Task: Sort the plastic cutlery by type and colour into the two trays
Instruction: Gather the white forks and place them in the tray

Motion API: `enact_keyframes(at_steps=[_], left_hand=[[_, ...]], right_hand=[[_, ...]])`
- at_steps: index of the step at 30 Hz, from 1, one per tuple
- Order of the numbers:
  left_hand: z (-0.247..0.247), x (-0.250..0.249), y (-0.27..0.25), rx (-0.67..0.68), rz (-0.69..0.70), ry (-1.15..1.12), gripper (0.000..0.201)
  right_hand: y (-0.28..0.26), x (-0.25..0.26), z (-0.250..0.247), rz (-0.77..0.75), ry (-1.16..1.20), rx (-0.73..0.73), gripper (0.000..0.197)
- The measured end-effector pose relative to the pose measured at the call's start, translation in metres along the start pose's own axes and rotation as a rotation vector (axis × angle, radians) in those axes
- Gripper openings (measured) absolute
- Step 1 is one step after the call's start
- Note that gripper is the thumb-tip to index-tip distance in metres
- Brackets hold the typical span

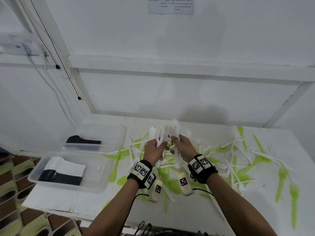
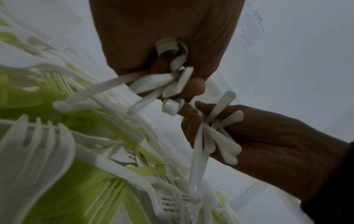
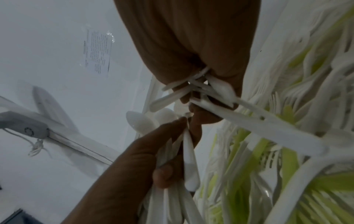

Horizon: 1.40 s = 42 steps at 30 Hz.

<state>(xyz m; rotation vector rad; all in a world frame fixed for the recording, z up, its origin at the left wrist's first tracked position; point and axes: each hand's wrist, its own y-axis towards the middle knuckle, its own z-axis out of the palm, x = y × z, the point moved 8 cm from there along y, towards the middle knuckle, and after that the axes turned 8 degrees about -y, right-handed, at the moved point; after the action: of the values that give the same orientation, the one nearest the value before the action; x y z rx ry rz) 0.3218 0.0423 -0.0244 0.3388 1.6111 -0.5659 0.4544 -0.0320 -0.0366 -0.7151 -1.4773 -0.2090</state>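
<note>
Both hands are raised above the middle of the table (image 1: 204, 217), close together. My left hand (image 1: 157, 147) grips a bundle of white spoons (image 1: 159, 137) by the handles, and my right hand (image 1: 179, 143) grips another white bundle (image 1: 173, 129). In the left wrist view, white handles (image 2: 162, 84) stick out under the left hand (image 2: 193, 87), with the right hand (image 2: 193, 119) beside it. The right wrist view shows the right hand (image 3: 193, 106) around white handles (image 3: 216, 91), fingertips meeting the left hand (image 3: 172, 128). Two clear trays stand at the left: the far tray (image 1: 119, 132) and the near tray (image 1: 98, 174).
Black cutlery (image 1: 83, 142) lies in the far tray; the near tray holds a white stack (image 1: 68, 166) and a black stack (image 1: 59, 178). Several green forks (image 1: 252, 164) and white forks (image 1: 238, 138) litter the table. A wall runs behind; the table edge (image 1: 51, 209) is at front left.
</note>
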Motion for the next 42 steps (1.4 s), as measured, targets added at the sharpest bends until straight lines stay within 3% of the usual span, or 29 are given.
enact_keyframes(at_steps=[4,9,15,19,21,24,28,32,38,42], left_hand=[[0.0,0.002,-0.002,-0.011,-0.019,-0.03,0.027],[0.007,0.004,-0.006,0.107,-0.028,-0.034,0.031],[0.014,0.002,-0.008,0.2,0.0,0.037,0.036],[0.011,0.002,-0.005,0.221,0.018,0.118,0.046],[0.009,0.003,-0.002,0.202,0.037,0.148,0.041],[0.011,0.004,0.002,0.213,0.058,0.213,0.028],[0.01,-0.003,0.004,0.247,0.08,0.353,0.037],[0.005,-0.006,0.009,0.255,0.124,0.491,0.048],[0.009,-0.008,-0.005,0.224,0.026,0.369,0.054],[0.008,0.003,-0.004,0.319,-0.062,0.331,0.045]], right_hand=[[0.001,-0.007,-0.008,-0.023,0.093,-0.117,0.022],[0.001,-0.015,-0.017,0.049,0.193,-0.177,0.03],[-0.002,-0.016,-0.024,0.002,-0.254,-0.295,0.06],[-0.01,-0.008,-0.026,0.02,-0.391,-0.326,0.074],[-0.008,-0.011,-0.023,0.062,-0.399,-0.313,0.071],[0.003,-0.026,-0.016,0.08,-0.234,-0.249,0.071],[0.009,-0.042,-0.008,0.154,0.021,-0.164,0.068],[0.005,-0.045,-0.002,0.186,0.193,-0.148,0.05],[-0.001,-0.042,0.001,0.159,0.188,-0.169,0.035],[0.0,-0.04,-0.002,0.134,0.162,-0.15,0.032]])
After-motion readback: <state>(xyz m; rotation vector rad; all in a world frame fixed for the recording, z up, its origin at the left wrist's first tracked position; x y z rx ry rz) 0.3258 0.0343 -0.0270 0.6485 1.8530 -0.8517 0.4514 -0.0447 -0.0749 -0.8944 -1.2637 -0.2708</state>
